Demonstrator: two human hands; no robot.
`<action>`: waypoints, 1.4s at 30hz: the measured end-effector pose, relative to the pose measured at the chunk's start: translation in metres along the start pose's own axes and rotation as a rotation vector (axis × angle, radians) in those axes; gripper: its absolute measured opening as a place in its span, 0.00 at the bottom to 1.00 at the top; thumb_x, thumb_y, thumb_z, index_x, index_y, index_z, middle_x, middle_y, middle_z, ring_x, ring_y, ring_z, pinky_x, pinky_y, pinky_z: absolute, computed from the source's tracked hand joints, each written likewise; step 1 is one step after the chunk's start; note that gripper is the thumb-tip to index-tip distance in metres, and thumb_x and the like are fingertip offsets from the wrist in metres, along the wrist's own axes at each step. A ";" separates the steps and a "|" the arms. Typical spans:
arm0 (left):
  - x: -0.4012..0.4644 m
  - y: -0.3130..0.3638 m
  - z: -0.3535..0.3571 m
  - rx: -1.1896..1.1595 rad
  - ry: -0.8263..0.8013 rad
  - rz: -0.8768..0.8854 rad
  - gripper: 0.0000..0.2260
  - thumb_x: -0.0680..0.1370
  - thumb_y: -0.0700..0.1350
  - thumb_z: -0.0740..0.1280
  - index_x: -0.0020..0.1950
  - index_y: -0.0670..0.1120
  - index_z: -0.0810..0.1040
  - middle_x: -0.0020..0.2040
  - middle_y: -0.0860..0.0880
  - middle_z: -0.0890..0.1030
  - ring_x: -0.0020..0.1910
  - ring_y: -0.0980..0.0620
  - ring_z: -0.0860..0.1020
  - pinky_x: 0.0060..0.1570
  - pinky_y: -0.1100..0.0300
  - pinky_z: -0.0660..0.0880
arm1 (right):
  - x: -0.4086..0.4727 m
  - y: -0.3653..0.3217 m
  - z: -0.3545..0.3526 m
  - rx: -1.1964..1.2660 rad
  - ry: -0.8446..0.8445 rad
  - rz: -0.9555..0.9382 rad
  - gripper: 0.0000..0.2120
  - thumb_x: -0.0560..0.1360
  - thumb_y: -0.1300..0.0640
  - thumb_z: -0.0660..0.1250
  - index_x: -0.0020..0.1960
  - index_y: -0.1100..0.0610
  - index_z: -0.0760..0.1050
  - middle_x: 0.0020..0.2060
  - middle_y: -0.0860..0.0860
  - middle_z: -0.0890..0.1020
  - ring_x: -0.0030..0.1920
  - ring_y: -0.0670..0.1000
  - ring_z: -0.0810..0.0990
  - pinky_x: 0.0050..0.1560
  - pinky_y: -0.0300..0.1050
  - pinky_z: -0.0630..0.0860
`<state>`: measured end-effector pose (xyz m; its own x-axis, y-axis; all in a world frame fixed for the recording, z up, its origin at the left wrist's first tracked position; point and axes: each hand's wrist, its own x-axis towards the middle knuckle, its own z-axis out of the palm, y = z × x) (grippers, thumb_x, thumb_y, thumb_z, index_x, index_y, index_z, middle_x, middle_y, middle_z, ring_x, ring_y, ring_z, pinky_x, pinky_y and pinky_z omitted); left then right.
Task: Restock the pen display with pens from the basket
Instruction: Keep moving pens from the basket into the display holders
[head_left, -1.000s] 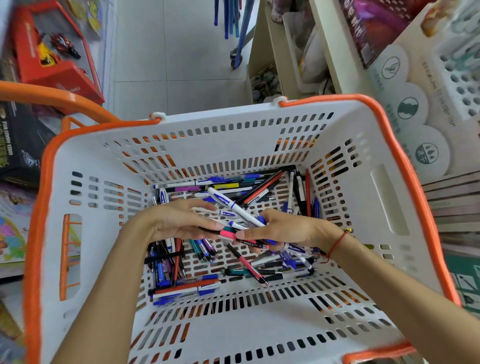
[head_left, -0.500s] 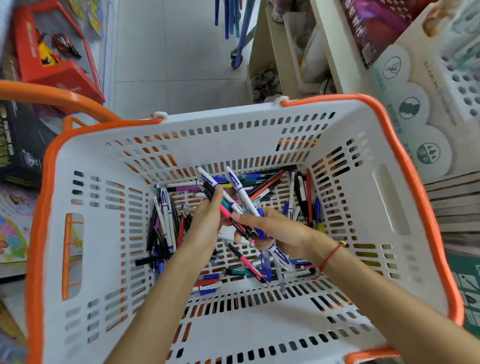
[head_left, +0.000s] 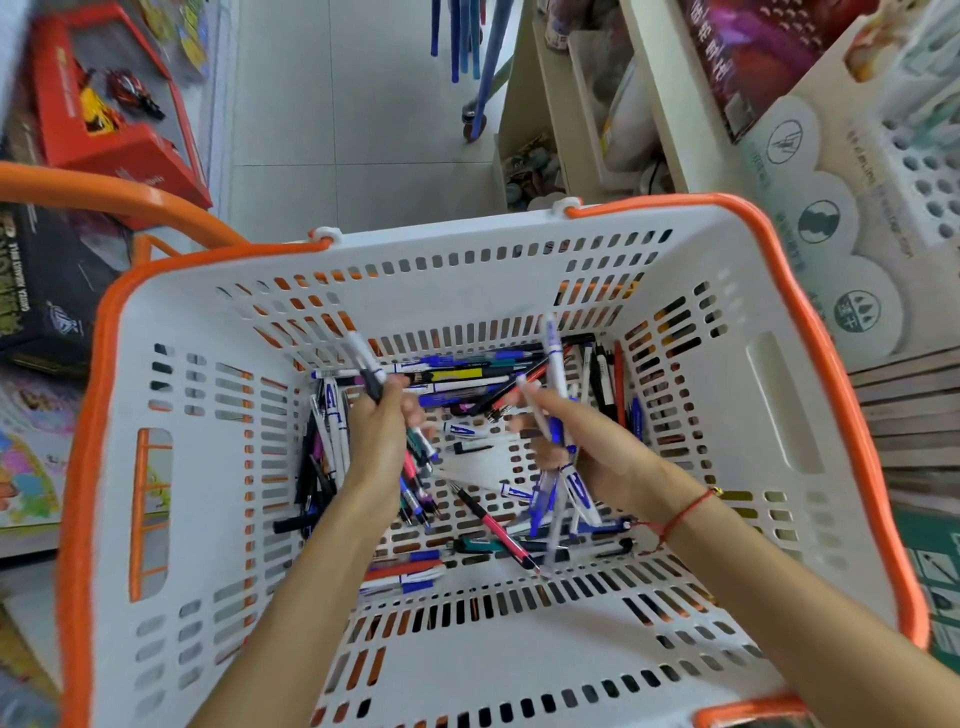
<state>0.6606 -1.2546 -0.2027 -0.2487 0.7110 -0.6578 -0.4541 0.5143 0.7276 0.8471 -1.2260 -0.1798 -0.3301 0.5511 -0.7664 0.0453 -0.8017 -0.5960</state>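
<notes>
Inside the white basket (head_left: 218, 322) with its orange rim, both hands hang above a loose heap of pens (head_left: 467, 379) spread over the basket floor. The left hand (head_left: 382, 436) curls round a bunch of pens (head_left: 418, 467), one white tip poking up toward the basket's far wall. The right hand (head_left: 592, 457) grips another bundle of white and blue pens (head_left: 556, 364), held nearly upright. The pen display (head_left: 914, 171), a white holed rack, stands beyond the basket's right rim.

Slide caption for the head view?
Both hands, left and right, grip pens inside the white basket.
</notes>
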 end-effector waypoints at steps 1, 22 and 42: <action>-0.001 -0.001 -0.004 0.077 -0.083 -0.055 0.08 0.83 0.44 0.58 0.55 0.42 0.73 0.31 0.53 0.68 0.26 0.59 0.68 0.28 0.66 0.72 | 0.000 0.000 -0.001 0.125 -0.008 -0.025 0.14 0.82 0.48 0.58 0.54 0.56 0.77 0.32 0.48 0.77 0.25 0.45 0.62 0.32 0.36 0.63; -0.015 0.001 0.003 0.535 -0.628 -0.293 0.17 0.77 0.60 0.63 0.43 0.46 0.73 0.32 0.50 0.64 0.27 0.58 0.64 0.28 0.67 0.65 | 0.013 -0.008 0.018 0.779 -0.026 -0.077 0.10 0.81 0.50 0.61 0.47 0.55 0.76 0.33 0.48 0.76 0.31 0.45 0.76 0.35 0.37 0.78; -0.013 0.009 0.011 0.707 -0.690 -0.190 0.06 0.82 0.49 0.61 0.55 0.50 0.76 0.38 0.53 0.81 0.29 0.60 0.74 0.28 0.67 0.69 | 0.022 -0.011 0.008 0.865 0.284 -0.145 0.11 0.81 0.53 0.62 0.48 0.59 0.78 0.38 0.52 0.85 0.37 0.47 0.85 0.37 0.39 0.82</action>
<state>0.6692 -1.2537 -0.1851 0.4267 0.5948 -0.6812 0.2334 0.6553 0.7184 0.8321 -1.2064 -0.1883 -0.0286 0.6040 -0.7965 -0.7370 -0.5510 -0.3914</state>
